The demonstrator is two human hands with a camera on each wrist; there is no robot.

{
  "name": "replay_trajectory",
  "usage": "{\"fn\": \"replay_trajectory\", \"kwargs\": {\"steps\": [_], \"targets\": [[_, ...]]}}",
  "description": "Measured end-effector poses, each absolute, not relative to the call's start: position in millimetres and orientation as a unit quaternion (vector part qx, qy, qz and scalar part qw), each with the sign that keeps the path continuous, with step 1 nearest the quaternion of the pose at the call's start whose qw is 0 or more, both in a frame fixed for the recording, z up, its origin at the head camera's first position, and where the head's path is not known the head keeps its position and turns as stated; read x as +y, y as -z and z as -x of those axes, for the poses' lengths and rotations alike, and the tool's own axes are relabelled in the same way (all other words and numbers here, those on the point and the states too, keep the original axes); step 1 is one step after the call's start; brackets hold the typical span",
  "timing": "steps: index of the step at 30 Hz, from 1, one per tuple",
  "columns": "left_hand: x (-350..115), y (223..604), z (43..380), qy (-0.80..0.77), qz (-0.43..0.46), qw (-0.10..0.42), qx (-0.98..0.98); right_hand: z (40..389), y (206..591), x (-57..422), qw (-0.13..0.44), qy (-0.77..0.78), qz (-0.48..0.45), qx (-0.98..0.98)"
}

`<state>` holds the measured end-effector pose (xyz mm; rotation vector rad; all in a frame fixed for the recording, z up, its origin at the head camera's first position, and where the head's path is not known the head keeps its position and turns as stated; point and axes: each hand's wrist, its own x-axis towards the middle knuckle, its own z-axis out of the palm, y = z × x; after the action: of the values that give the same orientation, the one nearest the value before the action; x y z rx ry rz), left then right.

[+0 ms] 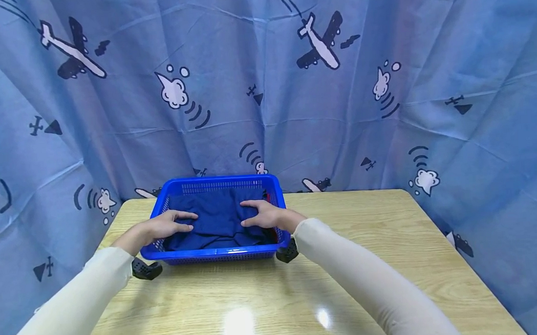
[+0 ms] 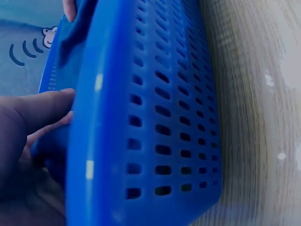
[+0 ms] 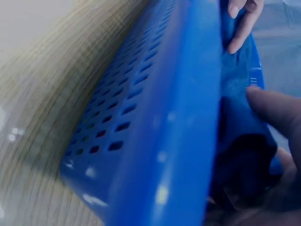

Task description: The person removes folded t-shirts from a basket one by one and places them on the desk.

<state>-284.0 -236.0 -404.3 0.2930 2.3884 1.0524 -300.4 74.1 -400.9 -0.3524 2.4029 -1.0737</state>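
Left hand (image 1: 170, 224), right hand (image 1: 266, 215) | fingers (image 1: 186, 214) extended, parted — on navy cloth (image 1: 217, 211) | cloth inside blue basket (image 1: 218, 251)

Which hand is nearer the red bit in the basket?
The right hand, by the red bit at the basket's right end; the left hand is at the opposite end.

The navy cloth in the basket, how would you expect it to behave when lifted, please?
The navy cloth is probably floppy, given its soft folds and creases. It seems unlikely to roll, since it lies spread inside the blue basket.
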Motion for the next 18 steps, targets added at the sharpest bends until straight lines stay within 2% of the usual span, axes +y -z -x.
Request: {"fn": "replay_trajectory", "kwargs": {"steps": [9, 18], "targets": [[-231.8, 407.0, 284.5, -0.384, -0.112, 0.226, 0.888, 295.5, 403.2, 77.5, 0.249, 0.373, 0.164, 0.879], [-232.0, 393.4, 281.9, -0.415, -0.115, 0.177, 0.885, 298.7, 390.8, 76.1, 0.188, 0.418, 0.135, 0.878]]}}
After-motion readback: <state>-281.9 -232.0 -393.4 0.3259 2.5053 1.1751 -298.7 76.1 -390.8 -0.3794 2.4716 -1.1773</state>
